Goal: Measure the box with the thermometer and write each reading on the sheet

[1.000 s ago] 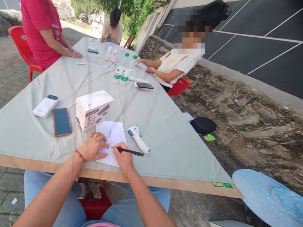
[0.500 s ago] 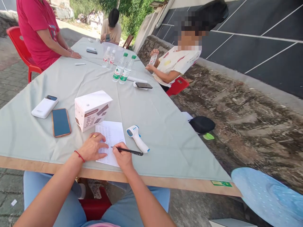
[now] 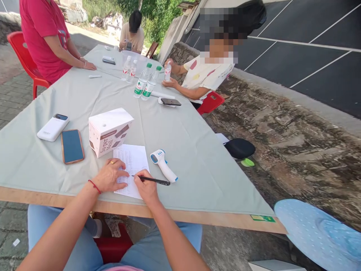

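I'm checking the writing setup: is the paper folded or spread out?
Spread out: the paper lies flat on the cloth, its marked face showing beside the left hand.

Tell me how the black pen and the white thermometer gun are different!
The black pen is thin and straight, but the white thermometer gun is thicker and bent. The pen is held in the right hand; the thermometer gun lies on the tablecloth, untouched. The pen looks black, while the thermometer gun is white with blue parts. Both are close to the paper.
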The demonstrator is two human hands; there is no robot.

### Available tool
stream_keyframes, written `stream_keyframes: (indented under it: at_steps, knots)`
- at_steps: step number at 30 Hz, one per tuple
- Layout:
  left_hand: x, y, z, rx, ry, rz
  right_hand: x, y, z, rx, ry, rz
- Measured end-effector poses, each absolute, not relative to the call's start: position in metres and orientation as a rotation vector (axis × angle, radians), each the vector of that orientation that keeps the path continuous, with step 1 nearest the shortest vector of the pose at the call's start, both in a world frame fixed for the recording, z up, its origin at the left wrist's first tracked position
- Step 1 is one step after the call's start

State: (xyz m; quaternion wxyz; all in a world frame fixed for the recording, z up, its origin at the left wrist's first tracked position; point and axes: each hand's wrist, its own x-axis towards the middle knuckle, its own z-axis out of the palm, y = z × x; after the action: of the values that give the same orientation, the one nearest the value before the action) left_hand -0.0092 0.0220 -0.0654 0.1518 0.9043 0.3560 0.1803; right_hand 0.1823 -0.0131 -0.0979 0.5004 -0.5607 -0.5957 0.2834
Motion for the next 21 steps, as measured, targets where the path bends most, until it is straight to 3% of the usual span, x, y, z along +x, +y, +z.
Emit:
stream_keyframes:
  at_steps: [21]
  knots:
    - [-0.01,0.0221,-0.0665,2.594,1.02,0.509,0.1818,-0.0133,-0.1021,-1.369,-1.421,0.646]
